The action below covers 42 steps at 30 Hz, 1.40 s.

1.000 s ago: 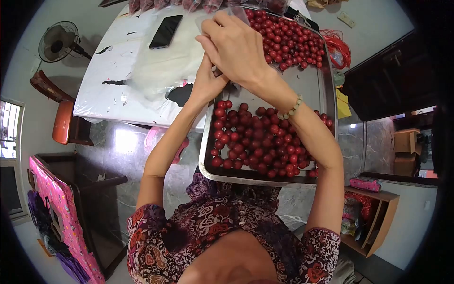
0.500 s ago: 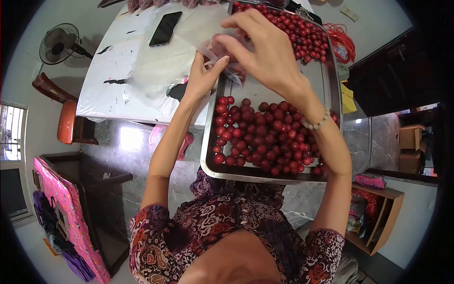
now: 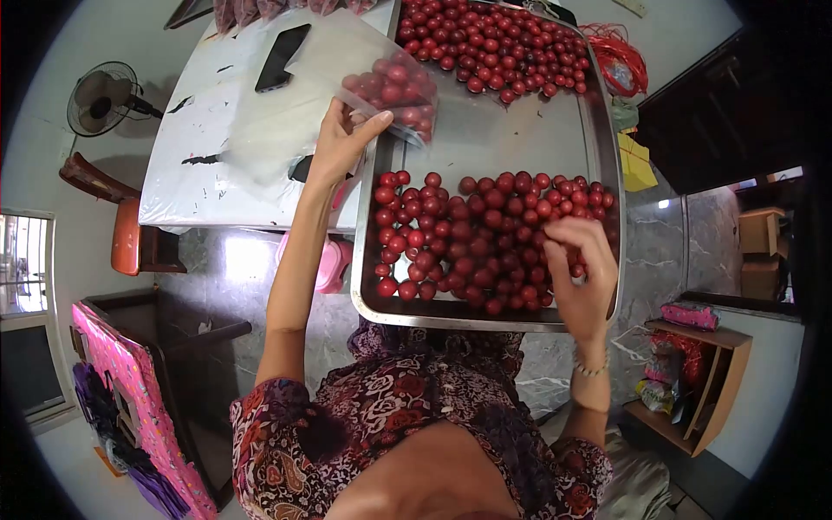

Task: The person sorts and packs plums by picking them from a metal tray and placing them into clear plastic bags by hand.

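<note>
My left hand (image 3: 341, 143) grips the lower edge of a clear plastic bag (image 3: 360, 43) at the tray's left rim. Several dark red, round, plum-like fruits (image 3: 394, 87) lie inside the bag. My right hand (image 3: 589, 273), with a beaded bracelet on its wrist, is over the near right part of the metal tray (image 3: 485, 325). Its fingers are curved, with the thumb apart from them, among the near heap of red fruits (image 3: 494, 234). Whether the fingertips touch a fruit is hard to see.
A second heap of fruits (image 3: 494, 52) fills the tray's far end. Left of the tray, a black phone (image 3: 283, 58) and flat plastic bags (image 3: 260, 139) lie on the white-covered table (image 3: 173, 173). Filled bags (image 3: 247, 10) line its back edge. Red string (image 3: 620, 56) lies beyond the tray's right side.
My right hand has moved from the bag's mouth down to the near heap of fruits. The bag, still in my left hand, now shows its fruits plainly. The whole view has shifted slightly.
</note>
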Available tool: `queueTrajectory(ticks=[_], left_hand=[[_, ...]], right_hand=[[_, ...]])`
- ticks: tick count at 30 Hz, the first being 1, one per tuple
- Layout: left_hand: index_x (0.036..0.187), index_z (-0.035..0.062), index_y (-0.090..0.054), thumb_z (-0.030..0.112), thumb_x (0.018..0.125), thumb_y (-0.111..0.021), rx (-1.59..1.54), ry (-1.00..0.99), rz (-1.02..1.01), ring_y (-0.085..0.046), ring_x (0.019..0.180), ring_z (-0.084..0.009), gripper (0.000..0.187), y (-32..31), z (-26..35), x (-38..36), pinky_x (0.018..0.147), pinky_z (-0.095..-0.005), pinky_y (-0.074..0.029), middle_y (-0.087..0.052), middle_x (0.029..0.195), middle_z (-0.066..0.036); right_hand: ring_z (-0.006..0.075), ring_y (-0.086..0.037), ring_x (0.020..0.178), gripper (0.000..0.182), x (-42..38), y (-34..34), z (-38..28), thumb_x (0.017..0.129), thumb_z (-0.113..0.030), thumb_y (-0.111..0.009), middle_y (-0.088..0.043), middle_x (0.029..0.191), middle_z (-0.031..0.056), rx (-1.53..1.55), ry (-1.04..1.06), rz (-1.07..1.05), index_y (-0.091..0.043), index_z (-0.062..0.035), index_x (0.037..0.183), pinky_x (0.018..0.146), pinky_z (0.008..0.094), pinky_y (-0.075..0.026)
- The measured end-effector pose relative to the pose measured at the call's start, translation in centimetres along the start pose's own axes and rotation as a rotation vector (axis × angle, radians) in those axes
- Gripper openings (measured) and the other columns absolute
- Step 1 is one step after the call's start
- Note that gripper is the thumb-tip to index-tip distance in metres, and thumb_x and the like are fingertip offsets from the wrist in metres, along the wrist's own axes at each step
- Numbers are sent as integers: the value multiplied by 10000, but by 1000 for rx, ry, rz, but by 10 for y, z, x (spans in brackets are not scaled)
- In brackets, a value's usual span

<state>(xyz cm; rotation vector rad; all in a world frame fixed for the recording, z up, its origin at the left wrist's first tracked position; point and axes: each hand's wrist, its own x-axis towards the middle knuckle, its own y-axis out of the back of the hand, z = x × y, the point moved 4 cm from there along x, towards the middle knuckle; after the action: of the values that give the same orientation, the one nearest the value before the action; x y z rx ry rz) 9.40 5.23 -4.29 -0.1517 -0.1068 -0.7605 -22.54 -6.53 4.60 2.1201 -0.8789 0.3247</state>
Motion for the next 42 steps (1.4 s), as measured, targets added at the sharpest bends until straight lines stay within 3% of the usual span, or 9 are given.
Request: queueTrajectory(ticks=[7, 13, 16, 18, 19, 23, 26, 34, 42], left_hand=[[1442, -25, -347, 106, 848, -756, 67, 80, -15, -562, 1163, -192, 733, 9, 0, -13, 1003, -322, -450, -496, 1354, -152], [1435, -24, -323, 167, 815, -794, 218, 37, 142, -546, 1157, -230, 802, 19, 0, -37, 919, -332, -494, -504, 1322, -198], [1338, 13, -469, 148, 797, -797, 419, -73, 212, -563, 1097, -233, 647, 30, 18, -59, 863, -331, -508, -530, 1286, -160], [1227, 20, -578, 97, 800, -772, 793, -151, 21, -559, 1112, -217, 475, 23, 40, -75, 888, -333, -489, -537, 1280, -99], [1077, 65, -680, 104, 761, -786, 882, -242, -37, -543, 1091, -233, 336, 17, 51, -81, 889, -348, -466, -560, 1197, -70], [992, 164, -734, 146, 715, -801, 1100, -261, -289, -463, 1124, -298, 285, -8, 69, -102, 984, -394, -396, -543, 1130, -89], [1006, 172, -732, 144, 721, -793, 1186, -257, -400, -453, 1130, -319, 293, -12, 65, -104, 993, -416, -392, -533, 1146, -107], [1015, 141, -726, 177, 739, -787, 1289, -235, -427, -458, 1087, -316, 285, -17, 63, -100, 976, -407, -397, -523, 1106, -116], [933, 93, -712, 203, 743, -787, 1267, -335, -366, -489, 951, -280, 232, -18, 60, -106, 846, -380, -437, -548, 986, -74]], right_hand=[[216, -619, 845, 147, -74, -2, 26, 849, 57, -648, -643, 971, 115, -81, -154, 219, -663, -6, 982, 747, 298, -500], [259, -627, 882, 145, -85, -4, 31, 847, 38, -651, -646, 965, 128, -70, -172, 304, -656, -13, 982, 798, 330, -499], [261, -631, 881, 148, -86, -6, 30, 849, 33, -653, -650, 973, 129, -104, -133, 295, -655, -17, 988, 791, 338, -506], [261, -634, 878, 153, -88, -5, 31, 850, 33, -655, -653, 978, 130, -88, -170, 302, -657, -20, 993, 782, 342, -513], [264, -635, 878, 162, -87, -6, 31, 849, 32, -658, -652, 976, 132, -94, -158, 296, -656, -21, 1002, 775, 342, -516], [266, -636, 878, 167, -90, -7, 31, 848, 40, -653, -650, 975, 133, -79, -164, 296, -655, -23, 1003, 773, 343, -519], [267, -637, 874, 173, -89, -8, 31, 846, 48, -648, -646, 974, 132, -88, -162, 292, -654, -24, 1004, 769, 346, -522], [276, -640, 858, 184, -87, -11, 29, 836, 63, -656, -650, 955, 132, -106, -141, 282, -652, -22, 999, 763, 353, -524], [276, -643, 847, 182, -88, -13, 30, 838, 58, -665, -654, 946, 122, -113, -122, 267, -652, -25, 999, 749, 348, -525]])
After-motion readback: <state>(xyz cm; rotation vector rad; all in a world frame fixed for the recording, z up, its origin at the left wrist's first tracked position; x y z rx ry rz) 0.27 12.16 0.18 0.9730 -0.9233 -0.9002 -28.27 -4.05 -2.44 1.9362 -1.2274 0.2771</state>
